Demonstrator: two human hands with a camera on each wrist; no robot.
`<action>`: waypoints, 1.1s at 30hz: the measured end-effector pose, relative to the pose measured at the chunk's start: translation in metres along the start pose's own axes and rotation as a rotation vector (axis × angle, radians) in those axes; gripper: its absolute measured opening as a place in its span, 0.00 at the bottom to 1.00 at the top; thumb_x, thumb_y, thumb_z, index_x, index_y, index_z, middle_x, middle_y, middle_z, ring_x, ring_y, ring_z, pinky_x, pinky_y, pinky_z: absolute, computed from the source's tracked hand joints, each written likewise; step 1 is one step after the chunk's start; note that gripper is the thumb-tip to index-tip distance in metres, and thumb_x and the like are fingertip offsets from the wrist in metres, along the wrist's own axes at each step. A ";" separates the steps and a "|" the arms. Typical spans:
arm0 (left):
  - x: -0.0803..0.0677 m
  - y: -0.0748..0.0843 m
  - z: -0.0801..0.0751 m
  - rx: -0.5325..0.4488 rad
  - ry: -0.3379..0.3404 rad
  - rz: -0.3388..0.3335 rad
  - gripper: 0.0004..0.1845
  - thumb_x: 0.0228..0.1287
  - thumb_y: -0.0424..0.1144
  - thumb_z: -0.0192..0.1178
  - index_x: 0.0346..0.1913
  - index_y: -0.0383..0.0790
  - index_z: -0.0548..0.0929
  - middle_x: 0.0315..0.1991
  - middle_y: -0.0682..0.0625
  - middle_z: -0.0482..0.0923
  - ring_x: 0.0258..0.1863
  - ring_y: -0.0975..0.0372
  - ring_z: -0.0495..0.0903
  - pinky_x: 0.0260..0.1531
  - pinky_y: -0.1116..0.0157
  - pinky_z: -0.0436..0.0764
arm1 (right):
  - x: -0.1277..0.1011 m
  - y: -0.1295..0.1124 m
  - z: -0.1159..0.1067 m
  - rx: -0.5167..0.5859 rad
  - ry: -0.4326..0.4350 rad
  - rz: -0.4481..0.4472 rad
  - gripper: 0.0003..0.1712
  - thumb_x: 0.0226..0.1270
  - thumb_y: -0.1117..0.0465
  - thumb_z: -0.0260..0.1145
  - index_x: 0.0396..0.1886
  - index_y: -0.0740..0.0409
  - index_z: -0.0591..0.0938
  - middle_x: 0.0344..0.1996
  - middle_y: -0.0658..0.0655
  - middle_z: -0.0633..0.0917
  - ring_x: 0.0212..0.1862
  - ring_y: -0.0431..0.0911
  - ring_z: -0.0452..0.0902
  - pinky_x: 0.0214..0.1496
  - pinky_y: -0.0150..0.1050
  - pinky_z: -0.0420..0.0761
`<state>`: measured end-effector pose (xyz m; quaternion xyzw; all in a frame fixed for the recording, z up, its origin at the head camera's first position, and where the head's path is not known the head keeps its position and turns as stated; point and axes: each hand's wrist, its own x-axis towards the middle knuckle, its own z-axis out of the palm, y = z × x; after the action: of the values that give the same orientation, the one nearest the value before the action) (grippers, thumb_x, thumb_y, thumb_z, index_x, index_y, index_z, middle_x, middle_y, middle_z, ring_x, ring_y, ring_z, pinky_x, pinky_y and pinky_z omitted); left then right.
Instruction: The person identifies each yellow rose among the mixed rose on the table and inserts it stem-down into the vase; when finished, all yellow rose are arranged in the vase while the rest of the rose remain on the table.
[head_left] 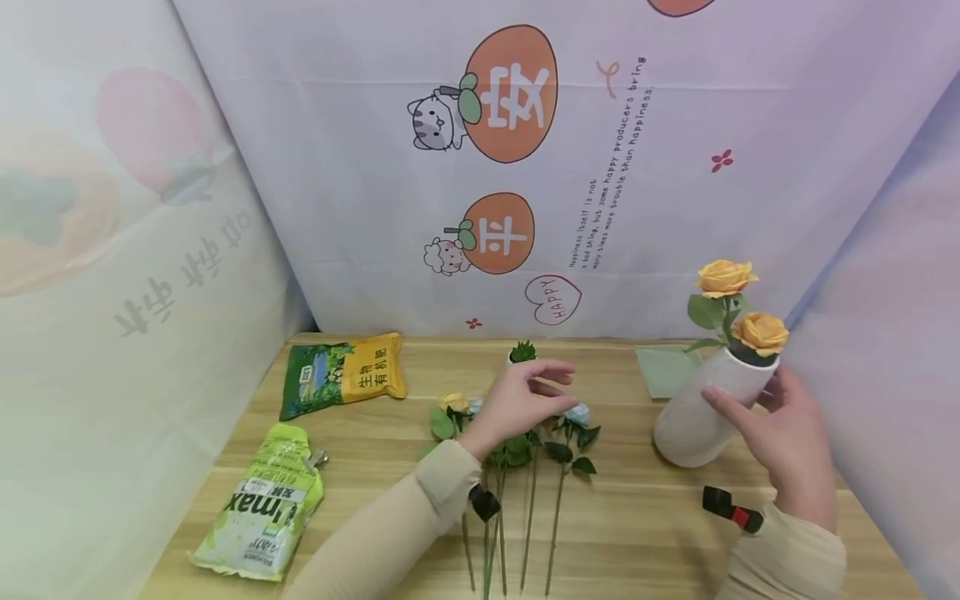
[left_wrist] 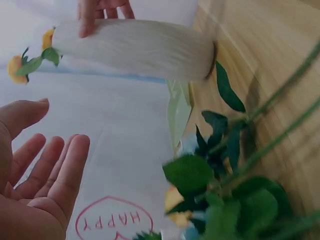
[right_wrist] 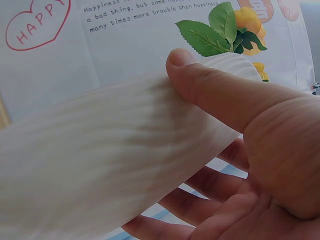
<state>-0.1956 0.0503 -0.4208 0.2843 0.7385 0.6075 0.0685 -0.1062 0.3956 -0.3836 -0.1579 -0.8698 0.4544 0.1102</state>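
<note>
My right hand point(head_left: 780, 425) grips a white ribbed vase point(head_left: 705, 408), tilted to the right with its base on the wooden table point(head_left: 637, 517). Two orange roses point(head_left: 742, 308) stand in the vase. In the right wrist view my thumb point(right_wrist: 225, 95) lies across the vase point(right_wrist: 100, 160) and the fingers curl under it. My left hand point(head_left: 528, 396) hovers open above several loose flower stems point(head_left: 525, 467) lying on the table, holding nothing. The left wrist view shows the open palm point(left_wrist: 35, 170), the vase point(left_wrist: 135, 47) and green leaves point(left_wrist: 215, 185).
A yellow and green bag point(head_left: 341, 375) and a light green pouch point(head_left: 262, 508) lie at the left of the table. A small green plant point(head_left: 521, 352) stands at the back. A pale green sheet point(head_left: 663, 371) lies behind the vase. Printed cloth walls close in three sides.
</note>
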 end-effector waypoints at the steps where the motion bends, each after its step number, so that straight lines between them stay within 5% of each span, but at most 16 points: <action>1: -0.006 -0.002 -0.005 0.008 0.009 -0.008 0.21 0.69 0.41 0.77 0.63 0.52 0.88 0.54 0.57 0.89 0.46 0.66 0.90 0.44 0.65 0.90 | 0.000 0.000 0.000 0.002 -0.005 0.006 0.59 0.69 0.36 0.76 0.88 0.55 0.57 0.78 0.73 0.66 0.74 0.74 0.64 0.68 0.77 0.69; 7: -0.043 -0.018 -0.032 0.061 0.064 -0.077 0.22 0.68 0.41 0.77 0.64 0.50 0.87 0.58 0.50 0.88 0.47 0.63 0.91 0.43 0.65 0.90 | 0.000 -0.001 -0.001 -0.004 -0.016 0.022 0.59 0.69 0.36 0.76 0.89 0.51 0.56 0.80 0.72 0.65 0.75 0.72 0.63 0.67 0.74 0.70; 13: -0.076 -0.034 -0.046 0.052 0.074 -0.146 0.26 0.68 0.37 0.77 0.66 0.38 0.85 0.59 0.39 0.86 0.46 0.58 0.91 0.44 0.65 0.90 | 0.000 -0.002 -0.001 -0.041 -0.001 0.020 0.58 0.69 0.36 0.76 0.88 0.51 0.58 0.78 0.72 0.68 0.74 0.70 0.66 0.64 0.66 0.74; 23: -0.114 -0.052 -0.043 0.094 0.074 -0.253 0.25 0.64 0.41 0.79 0.63 0.40 0.87 0.53 0.46 0.89 0.44 0.59 0.90 0.43 0.65 0.90 | -0.001 -0.003 0.000 -0.052 0.010 0.020 0.58 0.69 0.36 0.76 0.88 0.53 0.59 0.77 0.72 0.70 0.73 0.69 0.67 0.61 0.60 0.75; 28: -0.128 -0.060 -0.039 0.113 0.069 -0.291 0.22 0.65 0.40 0.78 0.60 0.39 0.88 0.51 0.45 0.90 0.41 0.60 0.89 0.40 0.65 0.89 | 0.000 -0.001 0.000 -0.063 0.015 0.005 0.57 0.68 0.36 0.76 0.87 0.52 0.61 0.76 0.71 0.71 0.72 0.68 0.68 0.54 0.48 0.75; 33: -0.133 -0.065 -0.034 0.109 0.048 -0.308 0.21 0.65 0.41 0.78 0.58 0.38 0.89 0.46 0.48 0.90 0.38 0.62 0.89 0.39 0.66 0.89 | 0.000 0.000 0.000 -0.062 0.010 0.000 0.57 0.69 0.36 0.76 0.87 0.54 0.61 0.76 0.72 0.71 0.72 0.70 0.68 0.58 0.53 0.76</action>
<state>-0.1221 -0.0522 -0.5053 0.1562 0.8067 0.5554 0.1275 -0.1057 0.3957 -0.3833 -0.1636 -0.8829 0.4263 0.1096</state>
